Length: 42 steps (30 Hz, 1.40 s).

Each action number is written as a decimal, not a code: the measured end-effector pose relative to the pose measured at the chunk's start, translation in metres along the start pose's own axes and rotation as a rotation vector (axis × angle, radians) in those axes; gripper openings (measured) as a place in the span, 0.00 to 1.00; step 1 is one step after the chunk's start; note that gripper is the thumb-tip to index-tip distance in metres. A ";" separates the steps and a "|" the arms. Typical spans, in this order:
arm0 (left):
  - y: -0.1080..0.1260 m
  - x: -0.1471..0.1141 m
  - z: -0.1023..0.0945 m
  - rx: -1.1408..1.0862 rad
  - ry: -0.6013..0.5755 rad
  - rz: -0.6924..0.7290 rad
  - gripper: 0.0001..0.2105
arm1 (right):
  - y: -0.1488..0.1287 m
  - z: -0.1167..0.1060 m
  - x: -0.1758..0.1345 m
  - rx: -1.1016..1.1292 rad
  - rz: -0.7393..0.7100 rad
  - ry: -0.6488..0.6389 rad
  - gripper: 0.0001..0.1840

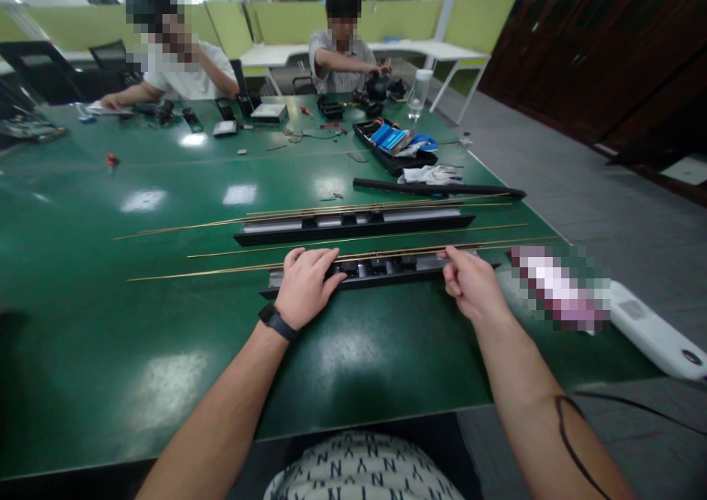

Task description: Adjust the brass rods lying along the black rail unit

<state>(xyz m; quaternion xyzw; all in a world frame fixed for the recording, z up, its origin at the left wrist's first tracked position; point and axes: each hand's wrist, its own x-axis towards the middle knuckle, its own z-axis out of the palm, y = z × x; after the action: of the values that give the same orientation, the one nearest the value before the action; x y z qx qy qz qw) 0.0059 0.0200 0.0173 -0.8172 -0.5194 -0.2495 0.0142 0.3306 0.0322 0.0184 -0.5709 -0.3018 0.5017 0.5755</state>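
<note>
Across the near black metal channel (359, 282) lies my left hand (305, 285), fingers apart and thumb spread, its fingertips over thin brass-coloured rods (210, 271). A dark watch band is on that wrist. My right hand (469, 280) is at the channel's right part. Its index fingertip meets the rods, while the other fingers are curled; whatever they hold is hidden. Inside the channel, black blocks (378, 266) sit between the hands. Farther back is a second black channel (353, 229), with more thin rods (331, 211) along its far side. One loose rod (232, 254) runs between the channels.
Beyond the channels are a long black bar (469, 189), white gloves (431, 175) and a black tray (392, 163) with blue packets. A white device (652, 331) and a blurred pink package (557, 286) lie at right. Two people sit across the green table (193, 382).
</note>
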 end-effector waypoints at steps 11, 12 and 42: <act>0.003 -0.003 0.003 -0.004 0.050 -0.006 0.21 | 0.003 -0.004 0.005 0.002 0.000 -0.005 0.19; 0.002 -0.004 0.002 -0.005 0.068 -0.009 0.21 | 0.003 -0.004 0.005 0.001 0.000 -0.004 0.19; 0.036 -0.025 0.002 0.107 0.180 -0.185 0.19 | 0.000 -0.003 0.001 -0.024 -0.013 -0.003 0.20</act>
<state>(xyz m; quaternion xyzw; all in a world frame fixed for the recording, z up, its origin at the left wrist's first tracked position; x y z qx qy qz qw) 0.0290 -0.0170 0.0131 -0.7382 -0.6016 -0.2942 0.0811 0.3339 0.0324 0.0172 -0.5751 -0.3124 0.4953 0.5712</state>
